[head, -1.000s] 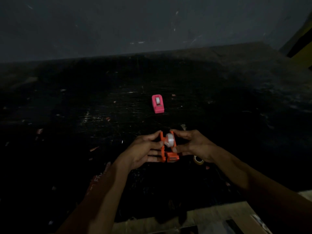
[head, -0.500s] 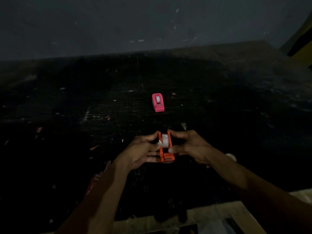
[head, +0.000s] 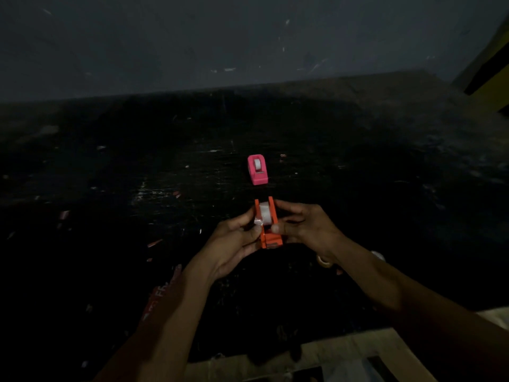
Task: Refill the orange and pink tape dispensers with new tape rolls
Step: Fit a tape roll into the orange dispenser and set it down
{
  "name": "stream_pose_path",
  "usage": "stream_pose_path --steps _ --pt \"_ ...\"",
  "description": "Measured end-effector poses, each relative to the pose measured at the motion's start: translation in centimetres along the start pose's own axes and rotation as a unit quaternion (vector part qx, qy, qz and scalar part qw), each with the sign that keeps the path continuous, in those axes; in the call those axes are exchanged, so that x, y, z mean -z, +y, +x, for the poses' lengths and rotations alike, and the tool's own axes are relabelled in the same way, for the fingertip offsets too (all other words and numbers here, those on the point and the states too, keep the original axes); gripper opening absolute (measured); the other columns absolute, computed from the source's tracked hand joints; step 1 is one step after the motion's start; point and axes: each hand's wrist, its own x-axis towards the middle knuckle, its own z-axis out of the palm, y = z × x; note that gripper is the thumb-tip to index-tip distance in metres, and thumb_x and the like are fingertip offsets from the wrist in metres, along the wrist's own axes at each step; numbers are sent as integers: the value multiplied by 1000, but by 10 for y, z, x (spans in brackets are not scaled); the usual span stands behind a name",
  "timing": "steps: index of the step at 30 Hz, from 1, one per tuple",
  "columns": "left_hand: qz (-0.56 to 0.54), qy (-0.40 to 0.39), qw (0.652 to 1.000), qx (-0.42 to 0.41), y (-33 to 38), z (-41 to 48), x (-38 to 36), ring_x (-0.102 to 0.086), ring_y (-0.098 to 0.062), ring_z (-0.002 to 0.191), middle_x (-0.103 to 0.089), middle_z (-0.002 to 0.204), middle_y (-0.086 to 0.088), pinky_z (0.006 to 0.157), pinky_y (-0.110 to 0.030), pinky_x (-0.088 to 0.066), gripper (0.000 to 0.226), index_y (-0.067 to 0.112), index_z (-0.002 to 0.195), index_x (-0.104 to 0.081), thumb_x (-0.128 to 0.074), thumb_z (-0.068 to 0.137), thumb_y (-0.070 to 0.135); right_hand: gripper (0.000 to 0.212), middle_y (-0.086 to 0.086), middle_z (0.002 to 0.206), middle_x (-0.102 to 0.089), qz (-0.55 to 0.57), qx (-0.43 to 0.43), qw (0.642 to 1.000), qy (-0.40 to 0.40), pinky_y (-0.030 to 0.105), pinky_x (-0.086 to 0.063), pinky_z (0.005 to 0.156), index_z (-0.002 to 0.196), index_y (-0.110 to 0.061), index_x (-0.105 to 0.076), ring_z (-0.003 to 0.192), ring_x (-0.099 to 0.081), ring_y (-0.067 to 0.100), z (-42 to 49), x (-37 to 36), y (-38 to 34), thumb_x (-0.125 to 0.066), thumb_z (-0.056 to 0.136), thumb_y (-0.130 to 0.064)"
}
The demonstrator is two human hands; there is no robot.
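The orange tape dispenser (head: 271, 238) is held above the dark table between both hands, its cutter end toward me. A white tape roll (head: 265, 213) sits between its two side walls. My left hand (head: 234, 244) grips the dispenser's left side, thumb and forefinger pinching a loose bit of tape by the roll. My right hand (head: 305, 230) holds the right wall with its fingertips. The pink tape dispenser (head: 257, 169) stands on the table just beyond, a white roll inside it.
The dark table (head: 110, 216) is scratched and strewn with small scraps. A tape roll (head: 324, 261) lies partly hidden under my right wrist. A grey wall (head: 248, 37) rises behind; the table's pale front edge (head: 344, 351) runs below my arms.
The orange dispenser has been turned and lifted a little, the roll now sitting deeper between its walls. My left fingers have moved onto the tape end. The pink dispenser has not moved.
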Motion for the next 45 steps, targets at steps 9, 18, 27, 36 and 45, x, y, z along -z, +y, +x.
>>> stream_pose_path --steps 9,18,27,36,45 --pt "73 50 996 14 12 -3 6 -69 -18 100 -74 106 -2 87 -38 -55 42 26 114 -69 -58 87 -5 61 9 109 -70 -13 -53 997 -60 33 -59 79 129 -44 -48 97 -70 20 0 -6 -17 -68 83 -9" --pt "74 12 997 24 18 -8 15 -70 -18 102 -73 113 -1 79 -33 -57 48 29 126 -62 -58 89 -1 59 12 107 -71 6 -74 995 -63 40 -56 87 125 -42 -51 98 -70 25 -2 -13 -23 -62 85 0" --pt "81 24 996 -5 17 -16 18 -72 -19 99 -74 110 -2 78 -31 -57 46 27 122 -66 -56 89 -4 65 10 104 -74 10 -62 997 -48 39 -57 85 134 -37 -48 95 -71 24 -3 -23 -23 -66 83 -1" --pt "65 31 997 -19 21 -22 19 -69 -18 98 -72 108 -2 72 -28 -55 52 30 128 -60 -57 89 -4 61 12 106 -73 26 -46 998 -29 40 -58 84 133 -35 -51 95 -71 26 -7 -34 -23 -64 84 -1" --pt "143 56 988 -6 13 -6 13 -71 -21 97 -74 105 -8 79 -33 -58 68 40 136 -47 -63 85 -3 64 6 104 -69 13 -76 997 28 37 -60 76 135 -33 -47 88 -73 22 -8 -26 -8 -67 82 -3"
